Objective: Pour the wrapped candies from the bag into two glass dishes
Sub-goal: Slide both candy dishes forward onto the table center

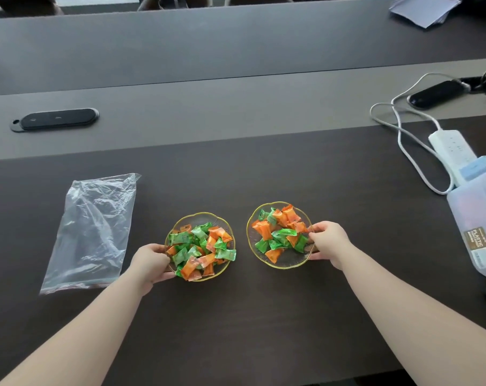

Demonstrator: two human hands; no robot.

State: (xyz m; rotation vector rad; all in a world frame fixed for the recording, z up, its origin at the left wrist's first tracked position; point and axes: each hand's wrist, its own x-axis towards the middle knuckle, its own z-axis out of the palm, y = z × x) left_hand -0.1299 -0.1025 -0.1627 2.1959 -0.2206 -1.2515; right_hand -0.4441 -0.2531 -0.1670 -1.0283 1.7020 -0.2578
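Two gold-rimmed glass dishes stand side by side on the dark table. The left dish (200, 218) is heaped with green and orange wrapped candies (201, 247); my left hand (151, 261) grips its left rim. The right dish (285, 263) holds a smaller pile of the same candies (280, 231), and my right hand (329, 240) grips its right rim. The clear plastic bag (92, 232) lies flat and slack on the table to the left of the dishes, with nothing visible inside.
A translucent plastic jug (478, 227) lies at the right edge, beside a white power strip (450, 146) with its cable looping across the table. A black oval socket cover (58, 118) sits at the far left; a raised grey divider runs along the back.
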